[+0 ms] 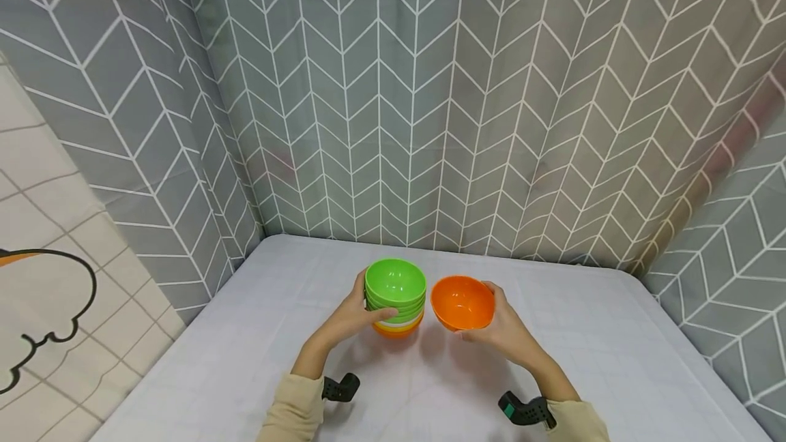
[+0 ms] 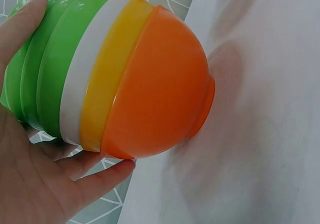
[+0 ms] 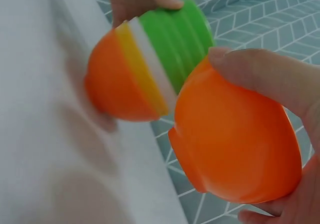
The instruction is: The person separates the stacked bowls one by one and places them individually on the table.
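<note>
My left hand grips a stack of nested bowls by its side, thumb in front and fingers behind. Several green bowls form the upper part; below them come a white bowl, a yellow one and an orange one at the bottom. Just to the right, my right hand holds a single orange bowl by its rim and side, its opening up and tilted toward the head camera. A small gap separates this bowl from the stack in the head view.
A white cloth covers the table, with shadows of the bowls falling on it. Grey curtains with white chevron lines hang behind and on both sides. Black wrist cameras sit at both sleeves. Pale tiled flooring shows at far left.
</note>
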The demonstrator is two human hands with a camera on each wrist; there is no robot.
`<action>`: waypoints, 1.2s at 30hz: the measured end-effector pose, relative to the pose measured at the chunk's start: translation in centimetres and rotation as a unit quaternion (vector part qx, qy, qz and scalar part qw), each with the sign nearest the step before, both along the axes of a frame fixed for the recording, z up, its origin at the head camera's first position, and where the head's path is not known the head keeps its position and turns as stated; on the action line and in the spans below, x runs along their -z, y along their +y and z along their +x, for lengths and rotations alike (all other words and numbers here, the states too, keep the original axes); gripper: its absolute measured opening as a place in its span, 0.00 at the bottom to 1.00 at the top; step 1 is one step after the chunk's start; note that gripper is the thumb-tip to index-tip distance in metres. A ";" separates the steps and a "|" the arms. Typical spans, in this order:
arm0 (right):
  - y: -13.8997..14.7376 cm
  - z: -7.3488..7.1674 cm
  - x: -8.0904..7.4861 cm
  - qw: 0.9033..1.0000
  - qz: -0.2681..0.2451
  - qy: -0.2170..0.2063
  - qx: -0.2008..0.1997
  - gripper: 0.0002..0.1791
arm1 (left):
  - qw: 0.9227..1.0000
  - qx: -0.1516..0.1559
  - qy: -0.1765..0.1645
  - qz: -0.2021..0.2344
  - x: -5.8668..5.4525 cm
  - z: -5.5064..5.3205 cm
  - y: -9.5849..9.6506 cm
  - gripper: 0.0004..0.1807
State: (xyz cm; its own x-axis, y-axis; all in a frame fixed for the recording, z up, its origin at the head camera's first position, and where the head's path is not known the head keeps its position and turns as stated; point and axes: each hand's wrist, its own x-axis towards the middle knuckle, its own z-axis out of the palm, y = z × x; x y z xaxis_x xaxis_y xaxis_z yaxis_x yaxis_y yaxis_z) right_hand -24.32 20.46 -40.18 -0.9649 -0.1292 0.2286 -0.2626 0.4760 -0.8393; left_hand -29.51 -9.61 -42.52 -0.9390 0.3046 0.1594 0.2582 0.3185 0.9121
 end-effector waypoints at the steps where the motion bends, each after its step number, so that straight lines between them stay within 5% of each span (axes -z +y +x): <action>1: 0.0 0.0 0.2 1.000 -0.001 -0.003 0.001 0.56 | 1.000 0.000 0.001 -0.001 0.0 0.0 0.0 0.57; 16: 0.6 -0.5 3.2 0.999 0.047 -0.011 0.020 0.57 | 1.000 -0.005 -0.003 -0.008 0.1 0.2 0.0 0.57; 36: 1.4 -0.8 3.7 0.998 0.043 -0.038 -0.029 0.59 | 1.000 -0.006 -0.001 -0.008 -0.1 0.0 -0.1 0.56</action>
